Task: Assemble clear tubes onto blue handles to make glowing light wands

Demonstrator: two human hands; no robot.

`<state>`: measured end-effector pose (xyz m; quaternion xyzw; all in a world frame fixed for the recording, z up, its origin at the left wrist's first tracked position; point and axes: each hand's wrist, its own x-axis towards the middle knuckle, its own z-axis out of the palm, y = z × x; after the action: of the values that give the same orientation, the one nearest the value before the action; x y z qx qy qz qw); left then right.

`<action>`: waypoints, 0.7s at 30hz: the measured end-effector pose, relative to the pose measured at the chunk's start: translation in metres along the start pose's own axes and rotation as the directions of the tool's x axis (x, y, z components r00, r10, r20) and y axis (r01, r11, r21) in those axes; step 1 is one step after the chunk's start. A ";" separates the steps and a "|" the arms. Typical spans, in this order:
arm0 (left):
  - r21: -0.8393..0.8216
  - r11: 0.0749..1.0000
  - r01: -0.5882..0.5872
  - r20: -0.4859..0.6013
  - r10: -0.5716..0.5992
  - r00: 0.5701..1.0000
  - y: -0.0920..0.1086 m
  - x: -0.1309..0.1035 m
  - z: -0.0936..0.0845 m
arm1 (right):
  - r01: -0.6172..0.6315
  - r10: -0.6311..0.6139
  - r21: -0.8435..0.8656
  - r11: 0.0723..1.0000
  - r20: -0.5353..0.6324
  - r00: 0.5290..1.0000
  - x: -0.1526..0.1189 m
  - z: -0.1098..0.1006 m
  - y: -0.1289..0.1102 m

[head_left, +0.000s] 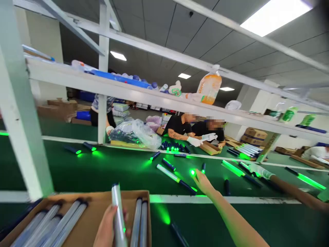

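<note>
My left hand [108,226] grips a clear light stick [117,212] upright over a cardboard box [89,219] that holds several more clear sticks. My right hand [203,180] reaches out over the green conveyor belt [123,168]. Its fingertips are at a small handle piece with a bright green light [192,172]. A lit stick with a dark handle [176,178] lies just left of that hand, and another short lit handle [203,167] lies just beyond it.
Several lit green sticks and dark handles are scattered on the belt. A co-worker's gloved hand [259,170] reaches in from the right. Two people in black work across the belt beside a plastic bag [136,133]. A white frame post [23,137] and shelf [154,97] stand ahead.
</note>
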<state>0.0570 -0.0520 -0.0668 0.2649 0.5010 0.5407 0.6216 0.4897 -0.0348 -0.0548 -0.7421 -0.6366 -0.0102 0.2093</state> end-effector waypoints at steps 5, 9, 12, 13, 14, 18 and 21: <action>-0.496 0.866 0.068 0.049 -0.050 0.998 0.048 -0.011 0.038 | 0.096 -0.146 0.377 0.921 0.106 0.984 -0.090 0.011 -0.123; -0.565 0.824 0.031 0.014 -0.028 1.000 0.065 -0.012 0.038 | -0.277 -0.208 0.729 0.626 0.498 0.842 -0.182 0.011 -0.226; -0.615 0.788 0.006 0.007 -0.002 1.000 0.066 -0.016 0.023 | -0.505 -0.206 0.795 0.336 0.585 0.784 -0.207 0.019 -0.271; -0.620 0.784 -0.008 0.001 0.011 1.000 0.066 -0.017 0.018 | -0.511 -0.193 0.815 0.273 0.567 0.801 -0.208 0.022 -0.279; -0.619 0.785 -0.025 -0.005 0.027 1.000 0.066 -0.017 0.013 | -0.512 -0.187 0.830 0.224 0.552 0.813 -0.208 0.026 -0.284; -0.601 0.798 -0.050 0.009 0.070 0.998 0.069 -0.020 -0.004 | -0.532 -0.179 0.819 0.217 0.569 0.803 -0.209 0.028 -0.293; -0.632 0.772 -0.068 0.031 0.112 0.993 0.071 -0.024 -0.012 | -0.551 -0.107 0.760 0.344 0.615 0.781 -0.219 0.024 -0.300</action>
<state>0.0189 -0.0574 -0.0016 0.0833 0.2573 0.6969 0.6642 0.1572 -0.2030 -0.0487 -0.5467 -0.4463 0.5957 0.3835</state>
